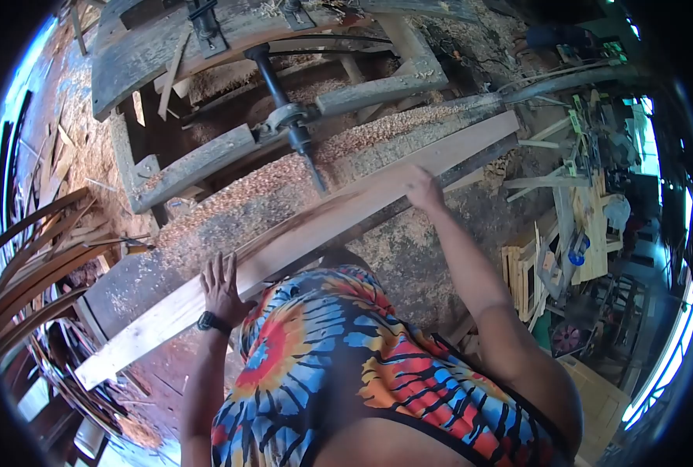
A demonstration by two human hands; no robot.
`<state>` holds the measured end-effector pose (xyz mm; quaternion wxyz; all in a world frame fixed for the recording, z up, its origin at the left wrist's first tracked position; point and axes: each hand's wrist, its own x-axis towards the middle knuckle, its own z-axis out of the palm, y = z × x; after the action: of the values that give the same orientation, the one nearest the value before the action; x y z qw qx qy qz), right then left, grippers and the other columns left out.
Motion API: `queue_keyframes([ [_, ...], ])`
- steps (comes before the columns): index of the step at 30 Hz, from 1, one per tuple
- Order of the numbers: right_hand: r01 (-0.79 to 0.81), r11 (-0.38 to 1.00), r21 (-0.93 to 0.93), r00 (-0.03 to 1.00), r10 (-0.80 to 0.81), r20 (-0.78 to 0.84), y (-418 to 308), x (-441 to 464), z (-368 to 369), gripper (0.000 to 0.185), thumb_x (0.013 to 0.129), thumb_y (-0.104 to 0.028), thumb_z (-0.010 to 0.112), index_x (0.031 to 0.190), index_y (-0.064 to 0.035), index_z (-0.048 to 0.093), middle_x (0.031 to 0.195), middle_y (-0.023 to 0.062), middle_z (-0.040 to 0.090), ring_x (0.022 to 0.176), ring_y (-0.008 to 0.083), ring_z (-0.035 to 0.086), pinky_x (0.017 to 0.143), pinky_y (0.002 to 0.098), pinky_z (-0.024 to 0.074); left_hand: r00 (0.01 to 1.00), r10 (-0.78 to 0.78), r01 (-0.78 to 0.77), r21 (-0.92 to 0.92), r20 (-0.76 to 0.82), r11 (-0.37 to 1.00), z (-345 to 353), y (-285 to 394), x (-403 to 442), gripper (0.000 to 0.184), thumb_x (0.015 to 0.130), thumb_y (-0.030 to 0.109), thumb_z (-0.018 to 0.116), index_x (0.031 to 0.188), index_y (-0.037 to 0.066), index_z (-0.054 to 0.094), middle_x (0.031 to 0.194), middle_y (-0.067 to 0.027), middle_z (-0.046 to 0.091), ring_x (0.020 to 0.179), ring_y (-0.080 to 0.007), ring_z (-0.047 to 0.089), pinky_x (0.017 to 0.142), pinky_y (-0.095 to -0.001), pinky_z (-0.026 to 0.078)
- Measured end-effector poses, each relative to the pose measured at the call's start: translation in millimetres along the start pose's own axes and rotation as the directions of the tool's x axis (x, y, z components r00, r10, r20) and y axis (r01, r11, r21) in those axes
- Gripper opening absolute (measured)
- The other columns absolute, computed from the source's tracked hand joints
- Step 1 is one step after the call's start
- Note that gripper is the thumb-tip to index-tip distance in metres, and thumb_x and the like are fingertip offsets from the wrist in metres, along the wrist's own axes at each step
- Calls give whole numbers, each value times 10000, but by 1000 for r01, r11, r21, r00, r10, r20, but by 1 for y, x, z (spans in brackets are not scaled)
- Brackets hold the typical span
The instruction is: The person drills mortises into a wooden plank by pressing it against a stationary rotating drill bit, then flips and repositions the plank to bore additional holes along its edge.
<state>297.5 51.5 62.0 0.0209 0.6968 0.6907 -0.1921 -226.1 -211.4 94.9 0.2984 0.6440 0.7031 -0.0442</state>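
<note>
A long, pale wooden board [338, 210] lies slantwise across the worktable in front of my body, with a darker streak along its middle. My left hand [223, 292], a dark watch at its wrist, rests on the nearer left part of the board with its fingers spread. Farther along to the right, my right hand [424, 189] is closed over the board's near edge; its fingertips are hard to make out. Between the hands, on the far side, a drill bit [316, 175] in a metal spindle [288, 117] points at the board, its tip close to the far edge.
Wood shavings [237, 194] are heaped along the worktable [408, 249] behind the board. A heavy wooden frame [198, 167] surrounds the spindle. Curved wooden strips [43, 265] are piled at the left. Wood pieces [529, 272] and a blue round object [577, 251] stand at the right.
</note>
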Motion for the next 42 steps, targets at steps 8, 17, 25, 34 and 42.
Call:
queue_keyframes([
  [8, -233, 972, -32, 879, 197, -434, 193, 129, -6, 597, 979, -479, 714, 1441, -105, 668, 1516, 238, 591, 1434, 463, 502, 1221, 506, 382, 974, -176, 178, -1, -141, 984, 23, 76, 47, 1253, 608, 359, 975, 1635, 91, 310, 1578, -204, 414, 1520, -458, 324, 1270, -697, 145],
  [17, 457, 875, -163, 818, -485, -311, 183, 147, -33, 324, 983, -278, 711, 1173, -20, 669, 1255, 197, 654, 1283, 448, 564, 1139, 543, 409, 934, 61, -20, 119, -352, 993, 39, 56, 64, 1055, 562, 381, 934, 1462, 58, 487, 1335, -166, 609, 1266, -373, 577, 1161, -651, 327],
  [25, 508, 859, -64, 836, -509, -203, 134, 81, -28, 603, 954, -445, 628, 1329, 27, 640, 1360, 237, 611, 1321, 483, 529, 1178, 591, 348, 933, 121, -60, 185, -338, 981, 26, 25, 52, 1046, 595, 396, 934, 1472, 34, 491, 1341, -187, 613, 1237, -388, 594, 1110, -633, 372],
  [34, 537, 833, -136, 765, -548, -337, 122, 82, -2, 800, 994, -612, 481, 1382, 73, 622, 1392, 255, 606, 1380, 498, 499, 1187, 602, 349, 908, 162, -102, 172, -386, 980, 22, 27, 66, 1085, 575, 375, 934, 1503, 25, 495, 1336, -190, 616, 1219, -394, 603, 1064, -619, 399],
  [42, 554, 819, -149, 755, -570, -325, 119, 88, -5, 785, 997, -598, 491, 1358, 88, 620, 1361, 264, 619, 1344, 502, 526, 1166, 606, 376, 908, 149, -87, 171, -392, 981, 19, 28, 69, 1063, 572, 364, 930, 1488, 18, 516, 1338, -197, 618, 1222, -397, 606, 1079, -616, 401],
])
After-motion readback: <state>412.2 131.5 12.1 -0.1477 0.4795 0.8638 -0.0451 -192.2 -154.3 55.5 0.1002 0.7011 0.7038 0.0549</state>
